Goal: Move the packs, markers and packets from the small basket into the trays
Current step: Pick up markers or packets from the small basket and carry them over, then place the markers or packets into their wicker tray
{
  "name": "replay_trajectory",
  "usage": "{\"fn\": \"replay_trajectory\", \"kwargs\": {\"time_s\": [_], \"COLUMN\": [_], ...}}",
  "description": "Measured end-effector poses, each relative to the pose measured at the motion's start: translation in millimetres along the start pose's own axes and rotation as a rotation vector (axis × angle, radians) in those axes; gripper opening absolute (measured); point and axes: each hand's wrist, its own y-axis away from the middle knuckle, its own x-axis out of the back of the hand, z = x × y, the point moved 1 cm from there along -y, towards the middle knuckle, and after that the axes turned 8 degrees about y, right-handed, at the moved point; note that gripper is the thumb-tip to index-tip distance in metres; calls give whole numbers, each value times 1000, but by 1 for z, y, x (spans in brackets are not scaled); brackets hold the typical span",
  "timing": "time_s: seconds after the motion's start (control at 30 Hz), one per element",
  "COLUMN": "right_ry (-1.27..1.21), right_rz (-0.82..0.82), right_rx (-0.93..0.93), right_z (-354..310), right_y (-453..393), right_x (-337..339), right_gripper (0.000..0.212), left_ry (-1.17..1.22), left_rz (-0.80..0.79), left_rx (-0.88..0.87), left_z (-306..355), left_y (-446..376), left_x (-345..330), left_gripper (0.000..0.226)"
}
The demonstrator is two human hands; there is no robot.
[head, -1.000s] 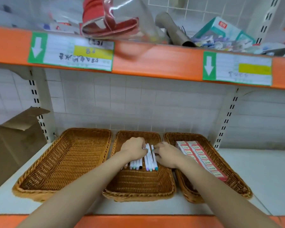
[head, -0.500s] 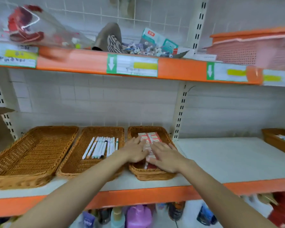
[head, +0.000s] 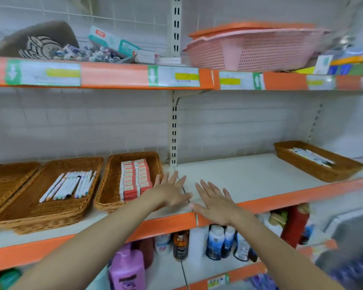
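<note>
Nothing spells out cleanly here, it's all smeared by blur. Along the orange shelf edge (head: 113,75) run white label strips (head: 43,73) with green arrow signs (head: 153,75) and yellow patches, their print too faint to read. Below that edge, the purple bottle (head: 127,268) carries dark lettering and the red packs (head: 135,178) rows of small labels, none legible.

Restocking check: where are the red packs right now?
In the head view the red packs lie in two rows inside a wicker tray left of centre, right of the marker tray and beside the left hand.
</note>
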Motion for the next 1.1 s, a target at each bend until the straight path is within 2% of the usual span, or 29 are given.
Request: {"fn": "replay_trajectory", "kwargs": {"time_s": [0.2,0.43,0.73,0.97,1.1], "right_ry": [-3,63,-1,-1,-2], "right_rz": [-6,12,-35,-29,33], "right_rx": [-118,-271,-401,-409,-401], "right_z": [66,165,268,353,411], "right_y": [4,-7,13,34,58], "right_x": [-13,7,-5,-9,-5], "right_gripper": [74,73,72,74,73], "left_ry": [-89,-51,-117,-101,-52], "left_rz": [-33,-29,-60,-92,-53], "left_rx": [-101,-222,-381,-397,-383], "left_z": [58,127,226,315,375], "left_y": [-56,-135,-199,-226,-239], "left_x": [-2,9,-5,-20,-21], "left_gripper": [72,72,72,71,72]}}
